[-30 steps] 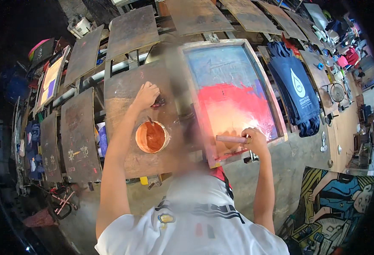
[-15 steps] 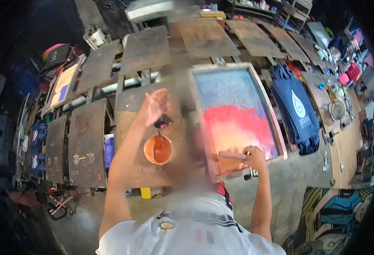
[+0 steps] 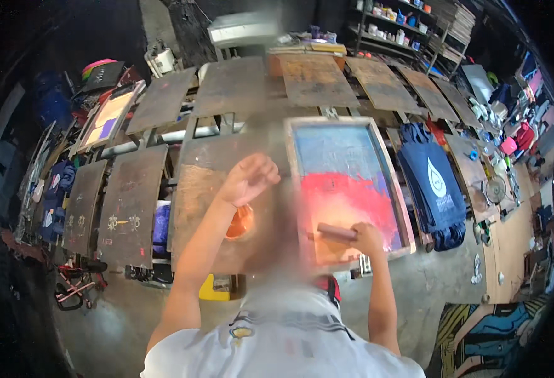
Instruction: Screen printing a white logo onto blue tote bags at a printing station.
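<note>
My right hand (image 3: 369, 237) grips a wooden-handled squeegee (image 3: 336, 232) at the near end of a framed printing screen (image 3: 302, 189). The screen's mesh is blue at the far end and covered with red ink (image 3: 346, 198) nearer me. My left hand (image 3: 250, 177) hovers with curled fingers above a brown platen board (image 3: 195, 195), just over an open tub of orange ink (image 3: 239, 222). Whether that hand holds anything is too blurred to tell.
Several brown platen boards (image 3: 132, 205) fan out around the press. A dark blue shirt with a white drop print (image 3: 437, 186) lies on the board to the right. A cluttered workbench (image 3: 510, 189) stands far right, shelves (image 3: 409, 25) at the back, and a yellow object (image 3: 212, 288) on the floor.
My left hand has lifted from beside the ink tub and now hangs higher above it. My right hand stays on the squeegee at the screen's near end.
</note>
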`<action>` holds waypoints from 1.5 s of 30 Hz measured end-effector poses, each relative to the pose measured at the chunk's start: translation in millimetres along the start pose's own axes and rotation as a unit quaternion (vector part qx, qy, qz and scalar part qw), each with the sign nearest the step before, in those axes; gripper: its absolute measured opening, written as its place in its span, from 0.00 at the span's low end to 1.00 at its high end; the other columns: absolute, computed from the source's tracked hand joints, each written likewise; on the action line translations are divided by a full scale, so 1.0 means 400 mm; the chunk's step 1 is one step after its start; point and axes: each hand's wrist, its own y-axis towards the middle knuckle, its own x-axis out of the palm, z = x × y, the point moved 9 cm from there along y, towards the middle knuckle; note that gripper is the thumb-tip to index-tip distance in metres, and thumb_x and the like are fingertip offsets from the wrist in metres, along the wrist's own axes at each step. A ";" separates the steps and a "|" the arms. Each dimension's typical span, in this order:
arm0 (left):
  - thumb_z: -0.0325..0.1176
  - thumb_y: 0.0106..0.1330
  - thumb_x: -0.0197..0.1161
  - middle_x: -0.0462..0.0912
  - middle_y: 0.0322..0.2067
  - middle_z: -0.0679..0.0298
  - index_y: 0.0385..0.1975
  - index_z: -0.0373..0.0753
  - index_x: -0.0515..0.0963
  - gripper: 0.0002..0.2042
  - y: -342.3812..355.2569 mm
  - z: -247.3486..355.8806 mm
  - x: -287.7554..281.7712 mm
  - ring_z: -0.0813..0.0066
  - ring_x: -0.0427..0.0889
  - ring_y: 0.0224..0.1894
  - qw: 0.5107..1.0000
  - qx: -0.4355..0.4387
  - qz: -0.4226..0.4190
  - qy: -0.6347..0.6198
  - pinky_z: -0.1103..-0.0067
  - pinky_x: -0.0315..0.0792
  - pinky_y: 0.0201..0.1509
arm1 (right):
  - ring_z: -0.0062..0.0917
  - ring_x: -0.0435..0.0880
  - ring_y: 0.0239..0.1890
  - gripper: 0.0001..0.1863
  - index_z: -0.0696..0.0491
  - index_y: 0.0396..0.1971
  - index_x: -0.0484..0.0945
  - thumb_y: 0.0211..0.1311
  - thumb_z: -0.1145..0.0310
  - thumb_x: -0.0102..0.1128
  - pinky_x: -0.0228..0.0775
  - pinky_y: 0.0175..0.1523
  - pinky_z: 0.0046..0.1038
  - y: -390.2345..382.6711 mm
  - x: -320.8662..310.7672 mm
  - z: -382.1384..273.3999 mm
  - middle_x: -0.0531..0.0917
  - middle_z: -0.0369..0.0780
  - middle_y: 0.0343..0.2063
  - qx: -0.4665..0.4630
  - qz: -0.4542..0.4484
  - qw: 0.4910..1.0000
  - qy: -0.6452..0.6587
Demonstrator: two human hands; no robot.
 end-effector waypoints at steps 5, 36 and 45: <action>0.40 0.73 0.56 0.66 0.24 0.75 0.29 0.48 0.69 0.09 -0.040 -0.126 0.015 0.73 0.69 0.33 0.993 0.021 0.090 -0.070 0.69 0.71 0.49 | 0.40 0.83 0.41 0.20 0.50 0.31 0.83 0.39 0.53 0.73 0.76 0.45 0.41 0.013 -0.021 -0.018 0.85 0.42 0.32 -0.024 -0.036 0.999 -0.013; 0.31 0.74 0.56 0.78 0.32 0.70 0.41 0.38 0.78 0.06 -0.333 -0.656 0.146 0.86 0.73 0.33 0.754 0.019 0.521 0.399 0.86 0.68 0.40 | 0.36 0.85 0.39 0.11 0.47 0.34 0.80 0.54 0.60 0.63 0.77 0.41 0.40 -0.069 -0.037 -0.046 0.86 0.39 0.34 -0.319 -0.156 0.934 0.038; 0.27 0.72 0.57 0.82 0.38 0.65 0.40 0.32 0.81 0.07 -0.310 -0.557 0.228 0.79 0.79 0.42 0.713 -0.004 0.467 0.523 0.82 0.71 0.51 | 0.44 0.84 0.36 0.09 0.53 0.33 0.76 0.51 0.69 0.60 0.74 0.39 0.44 0.008 -0.035 0.002 0.83 0.46 0.30 -0.208 -0.088 0.968 0.106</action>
